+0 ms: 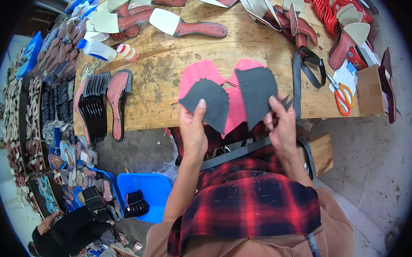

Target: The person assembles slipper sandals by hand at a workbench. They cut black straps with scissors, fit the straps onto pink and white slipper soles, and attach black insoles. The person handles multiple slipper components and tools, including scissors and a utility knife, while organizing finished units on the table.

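Note:
My left hand [193,128] is closed on a dark grey piece of sheet material [211,95] with a jagged upper edge, its thumb on top. Under it lies a pink sheet piece [237,104] with two rounded upper lobes and a pointed lower end. My right hand [280,125] pinches a second dark grey piece [257,87], wider and straighter-edged, over the pink one's right side. A small dark pointed bit [287,103] sticks out by my right fingers; I cannot make out what it is. All this is at the table's front edge.
On the wooden table [161,99] stand shoe soles with pale flaps [196,29], a row of black-edged soles [93,107], a white bottle [99,50] and orange-handled scissors [343,98]. A blue bin [155,190] is on the floor at left. Another person [72,233] is at lower left.

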Motion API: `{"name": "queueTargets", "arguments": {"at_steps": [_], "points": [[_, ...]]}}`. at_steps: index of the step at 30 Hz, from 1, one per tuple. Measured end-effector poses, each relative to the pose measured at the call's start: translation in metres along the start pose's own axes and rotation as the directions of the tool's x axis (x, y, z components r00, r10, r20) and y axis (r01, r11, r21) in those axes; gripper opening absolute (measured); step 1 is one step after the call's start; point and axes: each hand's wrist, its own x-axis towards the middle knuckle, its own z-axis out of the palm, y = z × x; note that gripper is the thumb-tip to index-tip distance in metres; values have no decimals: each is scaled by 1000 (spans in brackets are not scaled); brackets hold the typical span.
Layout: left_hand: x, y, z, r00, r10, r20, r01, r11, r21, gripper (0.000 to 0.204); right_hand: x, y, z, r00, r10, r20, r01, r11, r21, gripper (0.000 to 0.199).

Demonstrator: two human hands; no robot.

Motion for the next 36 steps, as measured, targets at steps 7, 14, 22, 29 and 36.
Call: {"name": "queueTargets", "arguments": {"at_steps": [7, 14, 22, 29, 36], "points": [[-8, 3, 6, 968, -180, 177, 148, 973, 179, 26, -18, 6, 16, 996, 66, 66, -56, 988, -146, 21], [-16, -6, 6, 942, -226, 247, 212, 974, 86, 37, -22, 17, 19, 998, 18, 65, 3, 950, -312, 17], [-20, 8, -6, 998, 13, 63, -19, 994, 106, 34, -21, 26, 13, 914, -226, 336, 404, 460, -791, 34], [-16, 38, -56, 996, 18, -88, -33, 986, -164, 39, -10, 38, 27, 845, -292, 448, 423, -148, -894, 46], [-27, 26, -61, 985, -170, -27, 156, 945, -287, 42, 1, 17, 23, 885, -219, 410, 446, 152, -882, 30]]}}
